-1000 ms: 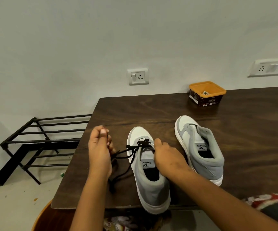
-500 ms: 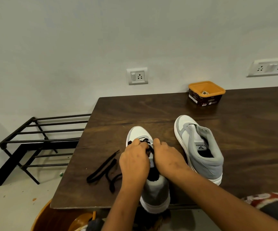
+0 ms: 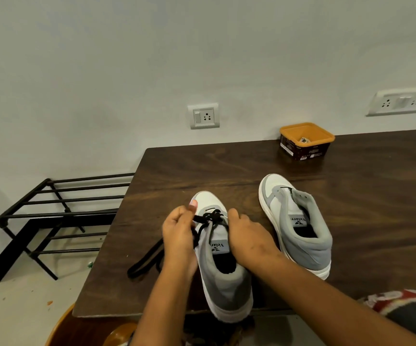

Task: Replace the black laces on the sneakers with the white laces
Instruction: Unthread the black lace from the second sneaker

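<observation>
Black lace: the black lace sits in the lowest eyelets of the near sneaker, close to its toe. It crosses there in a small tangle, and its loose part runs toward 8 o'clock, under my left hand, and ends in a loop on the wood.

Near sneaker: the near sneaker is grey and white. It stands at the near edge of the table, toe at 12 o'clock, heel a little over the edge. The tongue label is visible between my two hands.

My left hand: my left hand is at 9 o'clock of the sneaker, touching its side. My fingers are curled together and pinch the black lace; the thumb points up beside the toe cap.

My right hand: my right hand lies at 3 o'clock of the same sneaker, against its side. The fingers are pressed together and bent onto the upper. I cannot tell if they hold any lace.

Second sneaker: the second sneaker stands at 2 o'clock of the first one, apart from it, with no lace in its eyelets that I can see.

Table: the table is dark wood.

Orange box: the orange box stands at 1 o'clock, near the far edge; something small lies inside, too small to tell.

Beside the table: a black metal rack stands on the floor at 9 o'clock.
</observation>
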Tool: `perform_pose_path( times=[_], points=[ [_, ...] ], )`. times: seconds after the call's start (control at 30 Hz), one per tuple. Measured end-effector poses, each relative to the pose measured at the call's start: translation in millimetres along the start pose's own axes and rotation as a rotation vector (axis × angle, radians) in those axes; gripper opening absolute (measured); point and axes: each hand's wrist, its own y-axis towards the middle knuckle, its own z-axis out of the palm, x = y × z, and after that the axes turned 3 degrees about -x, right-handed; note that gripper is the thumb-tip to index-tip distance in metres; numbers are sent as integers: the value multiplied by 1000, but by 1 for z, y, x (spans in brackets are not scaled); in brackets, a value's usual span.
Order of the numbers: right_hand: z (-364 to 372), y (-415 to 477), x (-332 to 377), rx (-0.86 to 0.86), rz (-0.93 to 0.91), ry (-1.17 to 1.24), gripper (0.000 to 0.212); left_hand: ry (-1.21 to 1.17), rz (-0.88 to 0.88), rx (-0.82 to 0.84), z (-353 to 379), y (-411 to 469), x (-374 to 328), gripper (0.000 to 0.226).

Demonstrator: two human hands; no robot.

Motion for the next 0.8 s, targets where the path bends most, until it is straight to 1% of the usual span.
perform_pose_path(
  times=[0.07,0.1,0.17,0.27,0.33,0.37,0.4,0.47,0.5,0.53,0.57,0.6,0.67,0.73,0.77,0.8],
  points=[
    [0,-1,-1,-8,5,3,17,-69,101,-130,-14,11,-19,46],
    [1,-1,-2,-9,6,2,17,-45,145,-174,-25,18,-28,47],
    [1,0,-2,-6,4,1,18,132,190,-227,-47,27,-41,47],
    [2,0,-2,-20,-7,6,24,664,164,-231,-69,31,-43,39],
    [2,0,-3,-43,-18,11,36,1103,126,-163,-75,32,-39,24],
    [2,-1,-4,-58,-25,18,42,1308,70,-112,-73,30,-39,12],
    [1,-2,-4,-75,-41,25,48,1475,-22,-60,-71,27,-40,11],
    [0,-2,-3,-106,-105,18,53,1679,-203,21,-67,23,-37,48],
    [0,-2,-2,-122,-137,0,53,1732,-241,30,-64,21,-35,64],
    [-1,-1,-2,-137,-157,-18,53,1771,-231,24,-61,18,-32,74],
    [-1,0,-1,-145,-164,-31,52,1785,-173,3,-57,15,-29,78],
    [-1,1,-1,-148,-168,-37,51,1763,-62,-17,-54,12,-26,74],
    [-1,2,-1,-154,-175,-37,49,1581,175,16,-43,5,-21,58],
    [-1,2,-1,-183,-188,-31,41,1368,238,171,-30,-2,-14,45],
    [-1,2,-1,-196,-194,-29,36,1339,233,236,-26,-7,-9,42],
    [0,1,-1,-207,-201,-28,33,1366,249,264,-22,-10,-3,41]
  ],
)
